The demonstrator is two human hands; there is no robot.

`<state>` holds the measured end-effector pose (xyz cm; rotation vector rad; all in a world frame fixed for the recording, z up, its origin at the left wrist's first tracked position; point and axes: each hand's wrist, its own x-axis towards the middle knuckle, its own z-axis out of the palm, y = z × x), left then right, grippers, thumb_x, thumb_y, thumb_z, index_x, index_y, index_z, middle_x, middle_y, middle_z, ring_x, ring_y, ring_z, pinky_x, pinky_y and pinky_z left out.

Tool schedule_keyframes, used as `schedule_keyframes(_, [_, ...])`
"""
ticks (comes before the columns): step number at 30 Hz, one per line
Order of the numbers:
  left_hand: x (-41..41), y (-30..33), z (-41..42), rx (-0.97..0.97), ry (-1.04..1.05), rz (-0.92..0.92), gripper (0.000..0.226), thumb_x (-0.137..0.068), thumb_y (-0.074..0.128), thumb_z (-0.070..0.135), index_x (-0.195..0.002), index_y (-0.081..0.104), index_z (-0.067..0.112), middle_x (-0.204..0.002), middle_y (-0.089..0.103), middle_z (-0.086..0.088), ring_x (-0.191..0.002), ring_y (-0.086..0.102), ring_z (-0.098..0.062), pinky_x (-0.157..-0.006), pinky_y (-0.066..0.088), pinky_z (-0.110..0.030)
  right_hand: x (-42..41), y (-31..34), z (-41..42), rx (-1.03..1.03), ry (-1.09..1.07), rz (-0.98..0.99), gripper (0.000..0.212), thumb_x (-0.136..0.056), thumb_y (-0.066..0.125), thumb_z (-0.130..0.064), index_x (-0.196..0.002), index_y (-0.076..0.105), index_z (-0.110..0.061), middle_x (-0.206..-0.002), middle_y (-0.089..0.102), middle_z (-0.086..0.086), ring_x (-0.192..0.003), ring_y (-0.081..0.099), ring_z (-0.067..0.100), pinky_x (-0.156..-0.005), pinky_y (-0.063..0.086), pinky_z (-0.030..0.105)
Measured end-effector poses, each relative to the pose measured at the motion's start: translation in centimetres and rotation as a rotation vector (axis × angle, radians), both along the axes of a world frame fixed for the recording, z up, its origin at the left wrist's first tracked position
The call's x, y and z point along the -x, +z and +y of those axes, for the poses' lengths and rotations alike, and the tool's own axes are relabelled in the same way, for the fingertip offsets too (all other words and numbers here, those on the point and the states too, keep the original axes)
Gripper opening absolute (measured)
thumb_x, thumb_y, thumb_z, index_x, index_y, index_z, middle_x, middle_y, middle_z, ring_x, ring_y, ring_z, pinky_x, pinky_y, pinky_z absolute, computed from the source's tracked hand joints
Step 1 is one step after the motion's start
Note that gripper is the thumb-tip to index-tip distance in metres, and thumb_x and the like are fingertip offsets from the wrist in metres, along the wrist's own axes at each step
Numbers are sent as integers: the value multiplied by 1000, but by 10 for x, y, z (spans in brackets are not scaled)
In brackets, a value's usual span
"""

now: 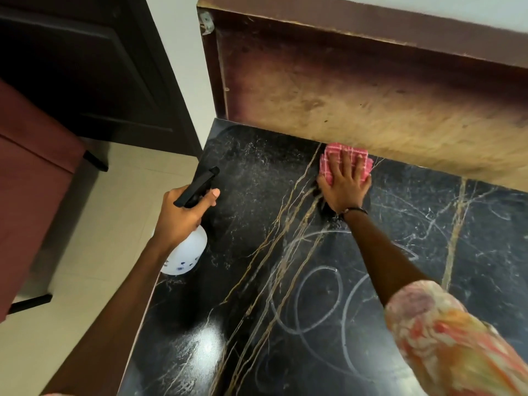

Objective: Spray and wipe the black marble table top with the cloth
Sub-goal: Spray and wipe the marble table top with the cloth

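Observation:
The black marble table top (257,281) with gold and white veins fills the lower right of the head view; looping wet streaks mark its middle. My right hand (343,187) lies flat, fingers spread, pressing a folded pink checked cloth (334,155) onto the marble at the far edge, against the wooden panel. My left hand (183,215) grips a spray bottle (185,252) with a black trigger head and a white translucent body, held over the table's left edge with its nozzle pointing up and away.
A worn brown wooden panel (371,95) rises along the table's far edge. Left of the table lie pale floor tiles (100,224), a dark red upholstered seat (34,172) and a dark door (85,67).

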<state>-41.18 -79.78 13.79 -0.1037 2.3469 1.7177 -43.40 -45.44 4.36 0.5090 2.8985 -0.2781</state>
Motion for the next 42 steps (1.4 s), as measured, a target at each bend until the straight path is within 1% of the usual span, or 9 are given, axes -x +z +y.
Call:
schedule_keyframes(4, [-4, -1, 2, 4, -1, 23, 14, -87, 64, 21, -76, 67, 14, -50, 63, 10, -33, 45, -6, -39, 37, -14, -13, -5, -60, -38, 226, 6, 80, -78, 4, -72, -149, 1, -35, -158, -7, 1, -145, -5, 34, -107, -6, 64])
schedule_keyframes(10, [-13, 3, 12, 46, -96, 40, 11, -89, 62, 13, -78, 66, 11, -48, 61, 18, -41, 53, 2, -47, 39, -6, -113, -16, -84, -57, 512, 131, 69, -90, 29, -65, -150, 17, -33, -159, 15, 4, -146, 6, 32, -112, 11, 65])
schedule_keyframes(15, [-35, 6, 8, -32, -42, 17, 10, -89, 61, 9, -82, 68, 10, -66, 69, 6, -42, 55, 4, -48, 41, -4, -138, -8, -11, -62, 323, 79, 74, -88, 12, -73, -149, 18, -33, -158, 15, 4, -145, 8, 32, -111, 14, 64])
schedule_keyframes(19, [-59, 8, 5, -47, -62, -5, 12, -88, 62, 8, -78, 68, 10, -60, 68, 10, -42, 55, 4, -49, 41, -5, -91, -1, -24, -30, 62, 23, 76, -81, 11, -72, -148, 14, -35, -159, 11, 4, -145, 3, 35, -109, 8, 67])
schedule_keyframes(24, [-83, 7, 9, -57, -102, -11, 10, -89, 60, 7, -83, 68, 8, -76, 69, -9, -45, 56, 5, -50, 41, -4, -90, -8, -96, -83, 290, 40, 70, -86, 14, -68, -148, 15, -36, -157, 3, 4, -145, 3, 35, -107, -3, 65])
schedule_keyframes(30, [-109, 9, 15, -51, -121, -15, 13, -89, 58, 6, -80, 66, 5, -46, 59, 18, -41, 53, 7, -51, 38, -1, -195, -14, -105, -68, 530, 122, 66, -92, 26, -64, -149, 21, -33, -158, 17, 5, -146, 7, 32, -110, 16, 67])
schedule_keyframes(35, [-134, 7, 3, -73, -95, -25, 11, -88, 60, 8, -81, 67, 9, -67, 68, 6, -44, 56, 6, -51, 41, -4, -209, -7, -48, -62, 374, 52, 70, -89, 12, -71, -148, 20, -34, -157, 20, 5, -145, 9, 32, -109, 18, 66])
schedule_keyframes(39, [-156, 5, -8, -53, -66, -16, 11, -89, 60, 6, -83, 68, 2, -62, 65, 6, -45, 57, 5, -52, 42, -5, -162, -5, -77, -15, 172, 41, 71, -86, 6, -73, -146, 15, -38, -157, 19, 4, -144, 11, 37, -106, 11, 68])
schedule_keyframes(42, [-168, 6, -11, -66, -65, -4, 10, -89, 59, 4, -84, 67, 0, -71, 66, -6, -46, 57, 5, -53, 42, -4, -152, -10, -122, -34, 235, 63, 69, -86, 14, -71, -146, 14, -38, -158, 15, 4, -144, 10, 37, -107, 4, 67])
